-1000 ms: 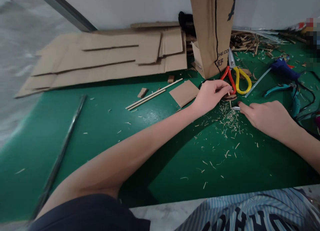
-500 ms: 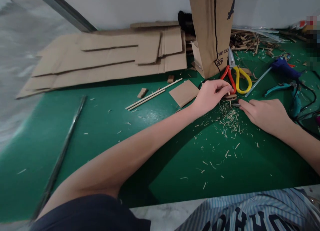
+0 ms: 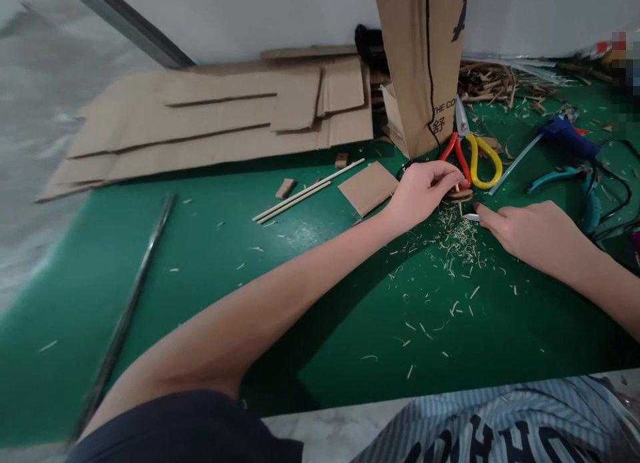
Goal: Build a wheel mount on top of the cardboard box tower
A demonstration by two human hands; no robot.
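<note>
My left hand (image 3: 423,191) reaches across the green table (image 3: 210,276) and pinches a small round cardboard piece (image 3: 460,195) with a thin stick through it. My right hand (image 3: 533,235) lies just right of it, fingers curled round a small blade (image 3: 471,217) whose metal tip points at the piece. Pale wood shavings (image 3: 457,243) are strewn below both hands. Red and yellow scissors (image 3: 473,153) lie just behind the piece.
Flattened cardboard sheets (image 3: 220,116) cover the back left. A tall cardboard box (image 3: 423,63) stands behind the hands. Two thin sticks (image 3: 307,190) and a cardboard square (image 3: 369,185) lie mid-table. A blue glue gun (image 3: 567,135), teal pliers (image 3: 560,177) and cables sit right. A dark rod (image 3: 127,316) lies left.
My right hand slid slightly toward the cardboard piece and back again with the blade. My left hand has kept its grip in place.
</note>
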